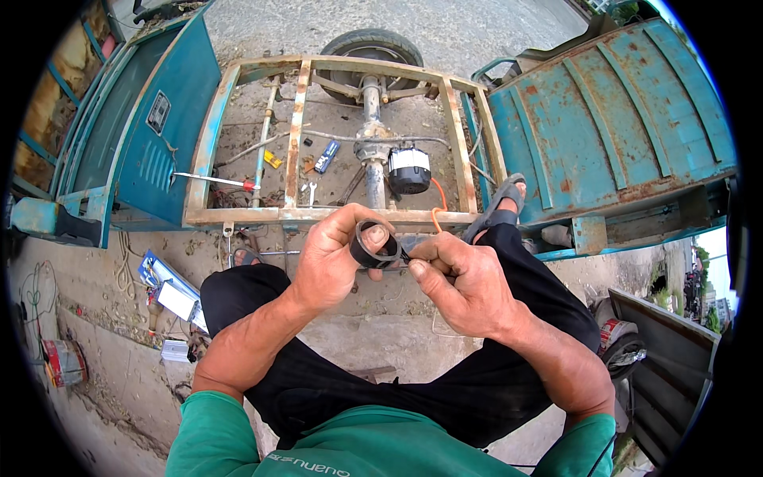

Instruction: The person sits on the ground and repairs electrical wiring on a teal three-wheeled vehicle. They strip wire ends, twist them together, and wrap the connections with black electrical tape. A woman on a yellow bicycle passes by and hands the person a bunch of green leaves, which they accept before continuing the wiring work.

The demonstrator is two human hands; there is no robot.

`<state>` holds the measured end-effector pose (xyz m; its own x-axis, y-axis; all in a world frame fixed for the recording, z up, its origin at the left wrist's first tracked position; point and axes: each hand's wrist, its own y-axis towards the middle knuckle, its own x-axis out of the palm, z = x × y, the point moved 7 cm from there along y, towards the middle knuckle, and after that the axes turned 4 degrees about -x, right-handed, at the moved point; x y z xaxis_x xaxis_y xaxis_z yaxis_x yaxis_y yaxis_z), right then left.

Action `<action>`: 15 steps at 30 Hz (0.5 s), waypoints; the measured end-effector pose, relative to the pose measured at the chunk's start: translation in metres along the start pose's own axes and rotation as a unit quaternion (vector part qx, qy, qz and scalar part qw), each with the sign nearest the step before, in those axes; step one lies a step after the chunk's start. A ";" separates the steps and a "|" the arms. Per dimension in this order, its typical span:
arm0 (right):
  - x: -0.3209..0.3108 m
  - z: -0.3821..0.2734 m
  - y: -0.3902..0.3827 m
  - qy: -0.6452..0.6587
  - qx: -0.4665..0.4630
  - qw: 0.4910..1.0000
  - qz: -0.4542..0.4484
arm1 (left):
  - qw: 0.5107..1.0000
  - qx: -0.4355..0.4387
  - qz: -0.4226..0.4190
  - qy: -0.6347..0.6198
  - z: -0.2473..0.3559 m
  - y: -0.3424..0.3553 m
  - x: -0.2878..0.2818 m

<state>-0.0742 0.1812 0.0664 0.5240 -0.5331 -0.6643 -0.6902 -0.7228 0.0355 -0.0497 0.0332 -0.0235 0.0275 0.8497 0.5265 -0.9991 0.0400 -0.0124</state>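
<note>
So I'm running this from far off, and nearest me a green shirt (373, 445) and black trousers (429, 397) are filling the view. Just past the knees' gap, the left hand (330, 258) is gripping a black roll (362, 254), fingers wrapping around it with the thumb tucking inside the ring. Right beside it, the right hand (469, 290) is pinching narrow on a thin dark strip (406, 254) next to the roll; I can't tell whether it's the roll's loose end or a wire.

Off to the left, a red-and-grey can (63, 362) and a blue-and-white box (171, 290) are sitting on the ground. Beyond the hands, a rusty metal frame (274, 215) is running across, with a red-handled screwdriver (248, 185) lying over its left side. Inside it I'm seeing a wrench (312, 191), an orange cable (435, 213) leading up to a black-and-silver motor (408, 171), and a small blue box (327, 157). Teal panels (628, 103) are flanking the frame left and right. Farther still, an axle (371, 102) is stretching toward a wheel (373, 36) at the far side.
</note>
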 end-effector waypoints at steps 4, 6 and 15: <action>0.001 -0.009 -0.002 -0.103 -0.114 0.988 0.023 | 0.990 -0.128 0.043 0.029 -0.008 0.002 -0.004; 0.003 -0.010 -0.003 -0.152 -0.137 0.978 0.037 | 0.986 -0.165 0.026 -0.001 -0.015 0.003 -0.004; 0.006 -0.018 -0.001 -0.211 -0.189 0.958 0.040 | 0.960 -0.269 -0.014 -0.073 -0.025 0.000 0.002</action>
<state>-0.0607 0.1708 0.0757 0.1742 -0.4261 -0.8877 -0.4480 -0.8371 0.3139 -0.0491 0.0485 -0.0439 0.0106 0.7630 0.6463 -0.8355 0.3619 -0.4135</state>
